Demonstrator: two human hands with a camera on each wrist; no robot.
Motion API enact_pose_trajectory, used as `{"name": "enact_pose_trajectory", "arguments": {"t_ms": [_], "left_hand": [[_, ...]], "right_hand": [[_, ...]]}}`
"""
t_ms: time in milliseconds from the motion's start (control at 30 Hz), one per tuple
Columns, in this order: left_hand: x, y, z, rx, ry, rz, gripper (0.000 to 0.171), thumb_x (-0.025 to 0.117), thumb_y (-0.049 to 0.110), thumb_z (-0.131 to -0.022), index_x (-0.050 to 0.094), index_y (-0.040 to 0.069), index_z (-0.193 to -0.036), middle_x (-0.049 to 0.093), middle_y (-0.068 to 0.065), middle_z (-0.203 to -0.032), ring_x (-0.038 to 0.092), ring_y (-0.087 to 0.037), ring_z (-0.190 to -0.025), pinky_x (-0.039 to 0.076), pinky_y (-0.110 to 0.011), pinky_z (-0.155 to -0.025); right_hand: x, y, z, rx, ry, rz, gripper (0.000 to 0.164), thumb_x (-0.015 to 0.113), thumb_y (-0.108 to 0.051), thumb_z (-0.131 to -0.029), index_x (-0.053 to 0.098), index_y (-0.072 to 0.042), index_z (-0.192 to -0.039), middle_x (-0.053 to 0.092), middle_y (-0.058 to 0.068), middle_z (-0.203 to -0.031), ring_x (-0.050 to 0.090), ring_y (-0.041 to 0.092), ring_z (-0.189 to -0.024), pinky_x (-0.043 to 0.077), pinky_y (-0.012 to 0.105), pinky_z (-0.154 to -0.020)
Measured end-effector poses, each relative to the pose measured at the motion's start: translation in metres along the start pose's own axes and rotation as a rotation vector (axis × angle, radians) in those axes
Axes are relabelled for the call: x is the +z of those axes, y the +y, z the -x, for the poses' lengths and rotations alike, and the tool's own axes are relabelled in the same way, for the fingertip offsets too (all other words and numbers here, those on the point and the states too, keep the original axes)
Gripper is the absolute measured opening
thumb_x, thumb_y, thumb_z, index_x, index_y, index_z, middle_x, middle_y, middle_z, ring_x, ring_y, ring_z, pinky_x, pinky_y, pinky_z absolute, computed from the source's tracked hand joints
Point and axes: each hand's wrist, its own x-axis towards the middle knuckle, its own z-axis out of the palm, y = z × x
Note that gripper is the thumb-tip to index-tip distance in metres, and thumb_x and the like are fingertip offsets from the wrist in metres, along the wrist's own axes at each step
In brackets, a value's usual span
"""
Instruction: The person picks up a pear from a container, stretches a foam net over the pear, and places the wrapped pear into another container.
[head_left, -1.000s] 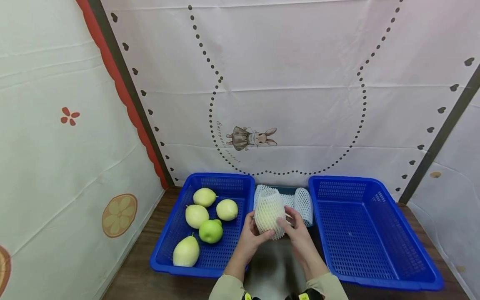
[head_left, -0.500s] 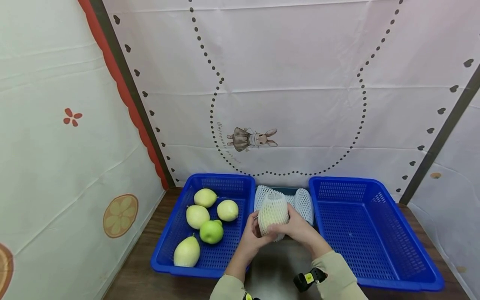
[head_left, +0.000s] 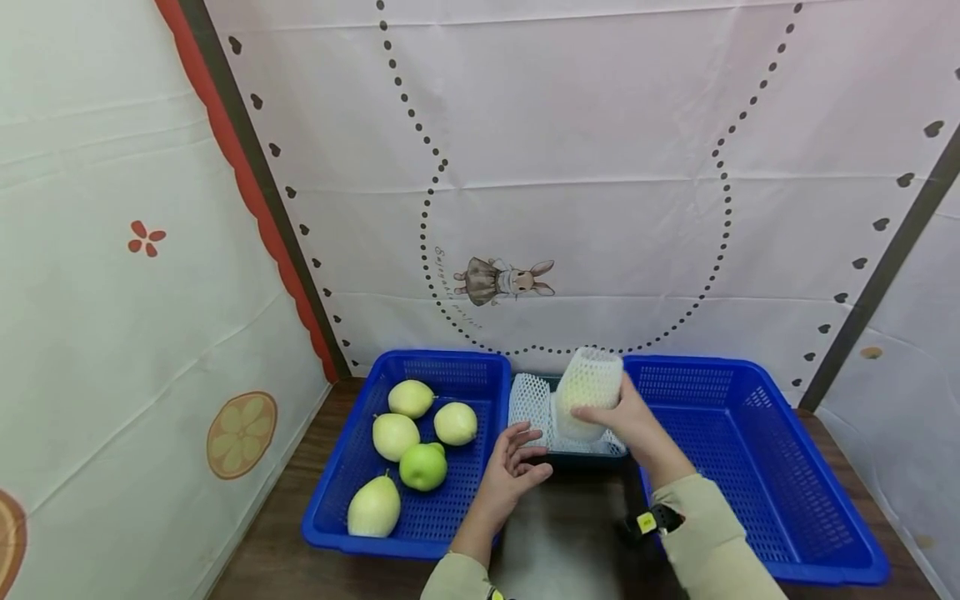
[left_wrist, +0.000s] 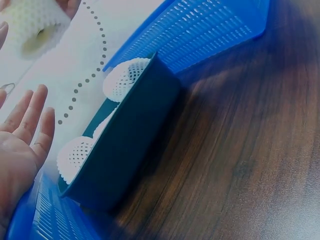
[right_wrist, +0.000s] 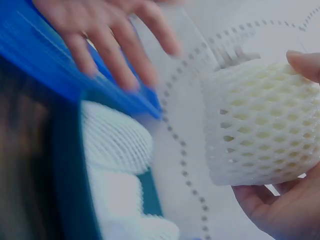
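My right hand (head_left: 636, 427) holds a pale pear in a white foam net (head_left: 588, 393), raised over the dark teal tray (left_wrist: 132, 137) between the two baskets. In the right wrist view the foam net (right_wrist: 265, 122) stretches around the fruit, with thumb and fingers on opposite sides. Its end beyond the fruit is loose. Beside the tray, my left hand (head_left: 510, 471) is held in the air with fingers spread and nothing in them. More white foam nets (head_left: 530, 404) lie in the tray, partly hidden behind the held fruit.
A blue basket (head_left: 341, 537) on the left holds several pale pears (head_left: 395, 436) and a brighter green fruit (head_left: 423, 466). Another blue basket (head_left: 720, 450) stands on the right, partly behind my right forearm. A patterned cloth (head_left: 585, 208) hangs close behind everything.
Both hands were on the netted pear; my left hand has let go. My right hand has carried it right and up, over the tray. The left hand has stayed near its place.
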Motion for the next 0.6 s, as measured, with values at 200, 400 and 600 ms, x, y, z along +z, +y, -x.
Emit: {"name": "enact_pose_trajectory", "arguments": {"t_ms": [200, 400, 600], "left_hand": [[0.006, 0.020, 0.006, 0.000, 0.015, -0.020, 0.060, 0.063, -0.001, -0.085, 0.030, -0.004, -0.135, 0.039, -0.028, -0.133, 0.044, -0.041, -0.117, 0.041, -0.033, -0.088], [0.006, 0.018, 0.006, 0.006, 0.014, -0.025, 0.058, 0.063, 0.001, -0.086, 0.031, -0.005, -0.134, 0.042, -0.028, -0.131, 0.044, -0.042, -0.116, 0.042, -0.031, -0.088], [0.001, -0.001, 0.000, -0.004, 0.024, 0.005, 0.055, 0.062, -0.001, -0.086, 0.034, -0.001, -0.133, 0.044, -0.024, -0.130, 0.047, -0.036, -0.115, 0.043, -0.026, -0.085]], "right_hand": [[-0.040, -0.002, -0.011, 0.035, 0.058, -0.050, 0.091, 0.067, -0.022, -0.085, 0.000, -0.004, -0.145, 0.024, 0.023, -0.140, 0.027, 0.037, -0.128, 0.017, 0.052, -0.106], [-0.074, 0.010, -0.021, 0.056, 0.145, -0.092, 0.087, 0.063, -0.022, -0.088, -0.001, 0.000, -0.143, 0.015, 0.025, -0.143, 0.021, 0.038, -0.130, 0.017, 0.050, -0.107], [-0.099, 0.030, -0.030, 0.150, 0.202, -0.023, 0.101, 0.064, -0.033, -0.086, -0.014, -0.001, -0.143, 0.006, 0.029, -0.145, 0.013, 0.042, -0.133, 0.015, 0.054, -0.106]]}}
